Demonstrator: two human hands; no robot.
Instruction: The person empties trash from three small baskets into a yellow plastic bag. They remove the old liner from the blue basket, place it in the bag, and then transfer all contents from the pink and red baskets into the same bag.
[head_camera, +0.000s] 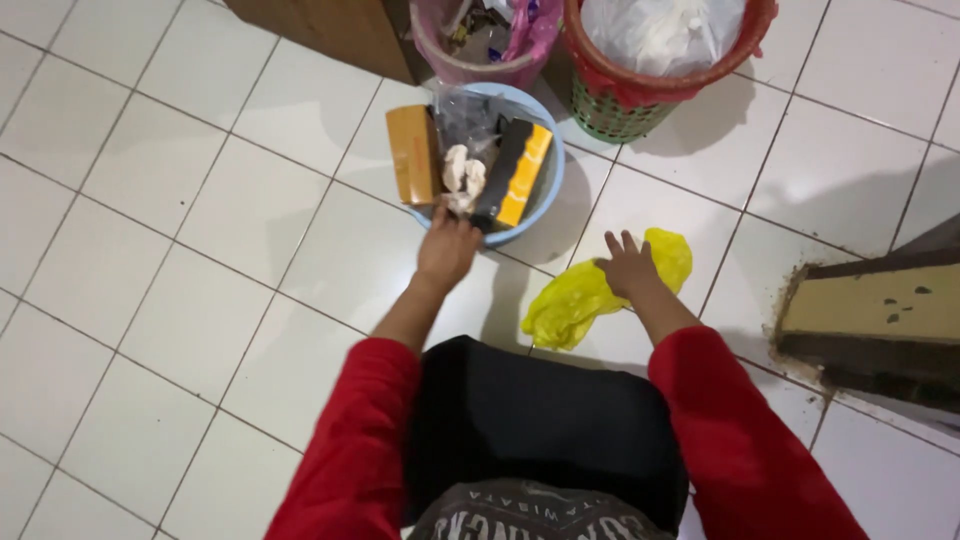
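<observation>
We are at the gathering stage, we judge: our left hand (447, 248) reaches the near rim of the blue basin (549, 180), fingers on the crumpled pale wad (463, 176) there, though we cannot tell if they have closed, while our right hand (628, 265) lies spread flat on the yellow plastic bag (580, 295) on the white tiled floor (180, 250) just beside it. The next move likely calls for a firm pinch on the wad; in the basin an orange flat box (413, 153) leans at the left and a black-and-yellow box (520, 172) tilts at the right, with a pink bin (480, 45) and a red-lined green basket (640, 95) behind
</observation>
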